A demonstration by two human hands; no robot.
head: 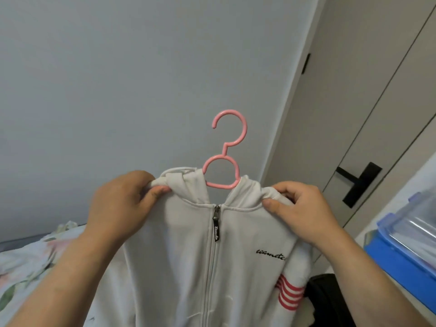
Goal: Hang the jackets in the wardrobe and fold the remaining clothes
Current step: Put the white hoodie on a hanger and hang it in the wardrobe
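Two hands hold up a white jacket (212, 256). Left hand (122, 201) pinches one shoulder, right hand (299, 208) pinches the other, arms raised. A pink hanger (224, 161) sticks out of its collar, above the bed (26, 260).

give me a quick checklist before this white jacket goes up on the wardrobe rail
1. Hanger inside jacket: ok, the pink hanger sits in the neck of the white jacket.
2. Hook free: ok, it stands clear above the collar.
3. Shoulders held: ok, left hand and right hand each grip one.
4. Zip closed: ok, the zipper pull is at the collar.
5. Shoulders seated on the hanger arms: cannot tell, the fabric is bunched under both hands.
6. Wardrobe open, rail free: cannot tell, neither is in view.
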